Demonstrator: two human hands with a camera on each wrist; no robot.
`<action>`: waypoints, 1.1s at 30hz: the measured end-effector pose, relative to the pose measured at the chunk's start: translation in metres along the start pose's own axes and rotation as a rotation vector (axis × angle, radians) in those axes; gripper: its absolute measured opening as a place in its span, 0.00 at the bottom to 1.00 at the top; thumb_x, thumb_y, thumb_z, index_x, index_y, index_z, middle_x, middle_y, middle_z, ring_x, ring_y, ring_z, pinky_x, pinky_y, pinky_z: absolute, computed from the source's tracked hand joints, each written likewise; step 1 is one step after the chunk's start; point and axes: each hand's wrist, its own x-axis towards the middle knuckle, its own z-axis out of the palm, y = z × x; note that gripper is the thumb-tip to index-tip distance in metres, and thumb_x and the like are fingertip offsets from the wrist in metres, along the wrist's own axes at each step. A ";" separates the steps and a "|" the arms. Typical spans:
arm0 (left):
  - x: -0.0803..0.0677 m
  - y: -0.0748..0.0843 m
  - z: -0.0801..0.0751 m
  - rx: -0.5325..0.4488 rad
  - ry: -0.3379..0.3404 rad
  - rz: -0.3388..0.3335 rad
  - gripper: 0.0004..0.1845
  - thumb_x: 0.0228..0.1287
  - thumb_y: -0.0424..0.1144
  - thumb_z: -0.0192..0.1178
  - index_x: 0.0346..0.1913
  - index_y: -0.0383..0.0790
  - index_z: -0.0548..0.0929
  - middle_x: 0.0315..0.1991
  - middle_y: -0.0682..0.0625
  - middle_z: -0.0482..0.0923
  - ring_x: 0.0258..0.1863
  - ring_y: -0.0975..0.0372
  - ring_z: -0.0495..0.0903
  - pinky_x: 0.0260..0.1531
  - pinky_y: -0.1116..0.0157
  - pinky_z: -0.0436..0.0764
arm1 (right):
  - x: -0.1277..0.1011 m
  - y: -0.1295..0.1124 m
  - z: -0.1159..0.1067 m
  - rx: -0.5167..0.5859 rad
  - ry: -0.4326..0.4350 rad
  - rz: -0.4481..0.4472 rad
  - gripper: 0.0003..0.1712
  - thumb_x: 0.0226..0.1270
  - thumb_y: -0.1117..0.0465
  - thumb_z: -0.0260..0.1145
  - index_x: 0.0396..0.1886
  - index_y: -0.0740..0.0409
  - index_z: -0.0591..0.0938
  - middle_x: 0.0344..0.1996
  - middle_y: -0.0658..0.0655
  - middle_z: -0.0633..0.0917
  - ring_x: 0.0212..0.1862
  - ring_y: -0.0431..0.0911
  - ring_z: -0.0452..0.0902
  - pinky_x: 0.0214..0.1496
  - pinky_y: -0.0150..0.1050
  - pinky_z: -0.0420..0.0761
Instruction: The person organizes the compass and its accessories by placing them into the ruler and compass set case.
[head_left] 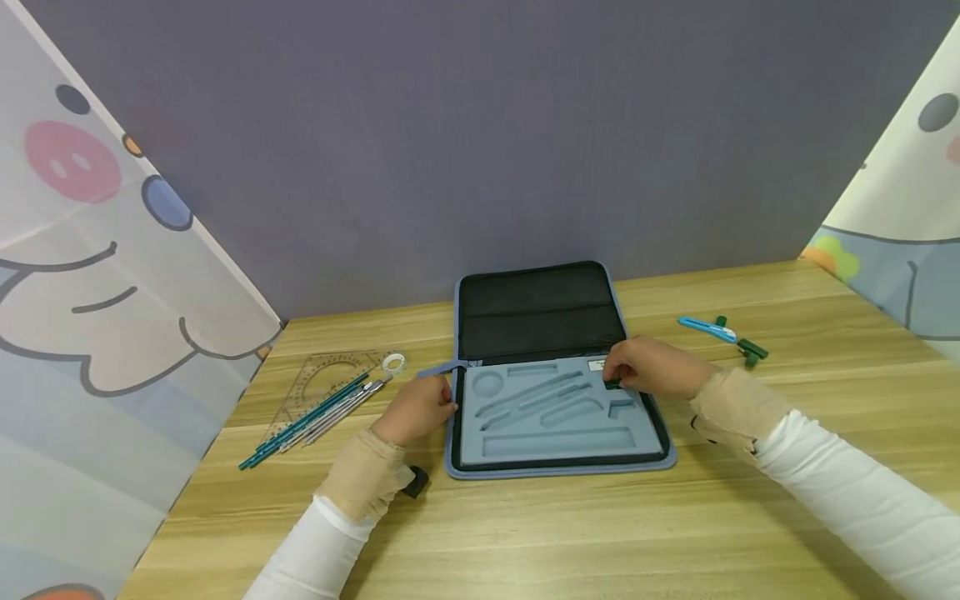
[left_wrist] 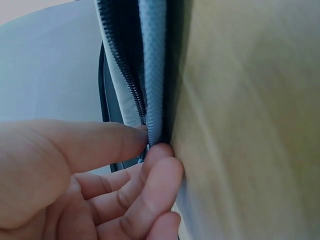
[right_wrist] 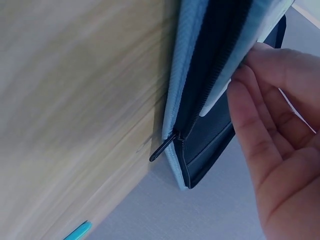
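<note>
One light wood-grain table [head_left: 525, 533]; on it, laid open, a blue-edged, black-lined fabric zip case [head_left: 536, 312]. Inside its near half, a pale blue rectangular insert [head_left: 517, 425] with shaped recesses. At the left side of the case, a left hand [head_left: 420, 407], closed in a thumb-and-fingertip pinch on the blue edge. Over the insert's upper right, a right hand [head_left: 656, 367], bent-fingered, pinching a small dark green piece [head_left: 612, 385], mostly hidden.

White sleeves [head_left: 847, 492]; beige wrist wraps [head_left: 363, 475]; black block [head_left: 416, 482] at the left.
</note>
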 end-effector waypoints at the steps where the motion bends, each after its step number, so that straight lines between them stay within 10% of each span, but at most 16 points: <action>1: 0.000 0.000 0.000 0.001 0.000 0.001 0.06 0.58 0.32 0.64 0.27 0.35 0.78 0.24 0.49 0.75 0.21 0.62 0.70 0.25 0.66 0.71 | 0.000 0.000 0.000 0.000 0.000 0.002 0.13 0.52 0.78 0.66 0.35 0.62 0.84 0.32 0.52 0.83 0.32 0.39 0.76 0.33 0.34 0.77; 33: -0.001 -0.001 -0.001 -0.024 0.001 0.006 0.06 0.59 0.32 0.63 0.28 0.34 0.77 0.18 0.51 0.71 0.18 0.62 0.67 0.22 0.67 0.67 | -0.007 0.006 0.005 -0.038 0.093 -0.047 0.06 0.57 0.71 0.66 0.34 0.59 0.84 0.29 0.48 0.81 0.28 0.34 0.72 0.30 0.33 0.75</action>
